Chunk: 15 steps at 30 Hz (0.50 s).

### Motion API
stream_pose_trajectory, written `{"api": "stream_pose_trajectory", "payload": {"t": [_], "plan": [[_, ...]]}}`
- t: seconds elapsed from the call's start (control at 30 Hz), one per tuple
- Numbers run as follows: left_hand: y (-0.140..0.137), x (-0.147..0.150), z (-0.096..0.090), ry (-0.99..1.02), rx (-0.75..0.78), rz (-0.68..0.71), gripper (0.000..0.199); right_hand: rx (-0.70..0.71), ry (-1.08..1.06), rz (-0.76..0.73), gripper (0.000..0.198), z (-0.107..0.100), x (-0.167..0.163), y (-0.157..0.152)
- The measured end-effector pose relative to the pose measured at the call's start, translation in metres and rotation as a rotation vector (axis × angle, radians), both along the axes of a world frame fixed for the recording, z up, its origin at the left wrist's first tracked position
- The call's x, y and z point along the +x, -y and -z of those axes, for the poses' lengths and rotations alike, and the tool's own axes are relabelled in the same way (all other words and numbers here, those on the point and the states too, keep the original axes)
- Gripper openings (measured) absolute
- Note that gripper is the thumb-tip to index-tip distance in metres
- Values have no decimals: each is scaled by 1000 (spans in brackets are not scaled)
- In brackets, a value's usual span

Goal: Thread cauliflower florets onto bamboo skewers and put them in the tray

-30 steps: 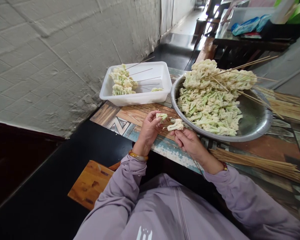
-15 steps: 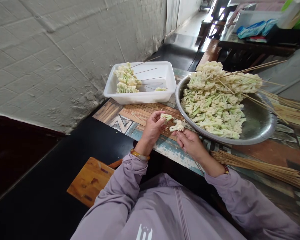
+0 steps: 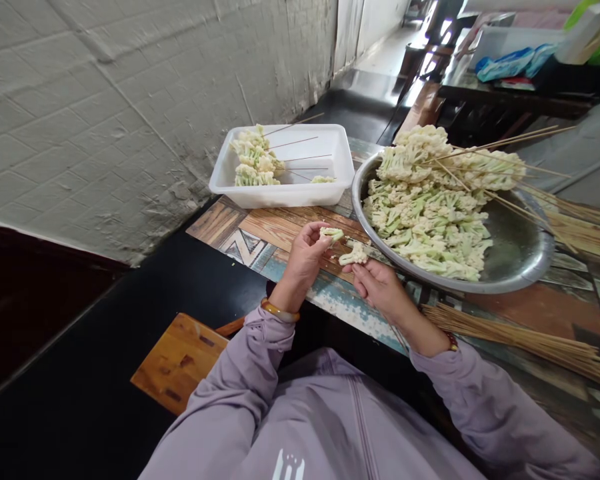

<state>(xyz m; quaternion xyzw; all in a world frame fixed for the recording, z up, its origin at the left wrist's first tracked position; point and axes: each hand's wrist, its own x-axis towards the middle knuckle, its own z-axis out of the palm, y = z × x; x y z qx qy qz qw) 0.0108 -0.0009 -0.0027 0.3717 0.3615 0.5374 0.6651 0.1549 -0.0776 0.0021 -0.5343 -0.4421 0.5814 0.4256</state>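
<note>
My left hand (image 3: 304, 259) pinches a small pale-green cauliflower floret (image 3: 332, 234) between thumb and fingers above the table edge. Close beside it, my right hand (image 3: 379, 287) grips a second piece, a white cauliflower floret (image 3: 354, 254), by its lower side. A slight gap separates the two pieces. Just beyond my right hand stands a wide metal basin (image 3: 517, 277), heaped with loose cauliflower (image 3: 430, 230) and several skewered bunches on top. Under my right forearm, thin sticks show partly; whether my right hand holds them I cannot tell.
A white plastic tub (image 3: 285, 195) with skewered cauliflower (image 3: 255, 157) stands at the back left of the patterned table (image 3: 270, 223). Bundled bamboo skewers (image 3: 520, 340) lie right of my right wrist. A wooden stool (image 3: 180, 363) is at lower left, a wall (image 3: 155, 100) beyond.
Both hands keep nearly the same pose, each with its floret. The view has shifted very slightly, so the tub and basin appear a few pixels further right.
</note>
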Motion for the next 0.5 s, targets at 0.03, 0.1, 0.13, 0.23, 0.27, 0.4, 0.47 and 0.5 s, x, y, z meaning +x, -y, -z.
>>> {"api": "stream_pose_trajectory", "payload": {"t": [0.03,0.1,0.13,0.23,0.27,0.4,0.47,0.5], "plan": [[0,0,0,-3,2,0,37,0,-1,-1,36,0,0,0],[1,0,0,-11,8,1,37,0,-4,-2,37,1,0,0],[1,0,0,-16,13,0,36,1,-4,-3,37,1,0,0],[2,1,0,-32,43,-10,34,8,2,1,37,2,0,0],[2,1,1,-39,55,-15,33,11,1,4,37,2,0,0],[3,3,1,-75,89,-34,32,16,-11,11,36,2,0,0],[3,3,0,-93,99,-42,31,17,-10,9,35,2,-1,0],[4,4,0,-104,104,-47,31,19,-7,9,35,2,-1,0]]}}
